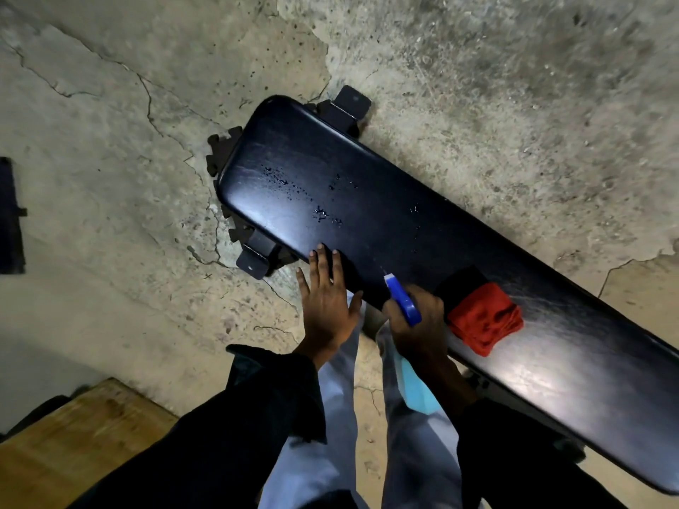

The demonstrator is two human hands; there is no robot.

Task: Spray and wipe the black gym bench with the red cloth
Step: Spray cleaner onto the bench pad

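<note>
The black gym bench (385, 200) runs diagonally from upper left to lower right, with wet droplets on its far half. A folded red cloth (485, 319) lies on the pad near its front edge. My right hand (419, 325) is shut on a spray bottle (404, 303) with a blue trigger head and light blue body, nozzle pointing at the pad. My left hand (327, 299) rests flat, fingers spread, with fingertips on the bench's near edge.
Cracked concrete floor (147, 178) surrounds the bench. Black bench feet (253, 260) stick out at the far end. A wooden surface (84, 427) sits at lower left, and a dark object (11, 214) lies at the left edge.
</note>
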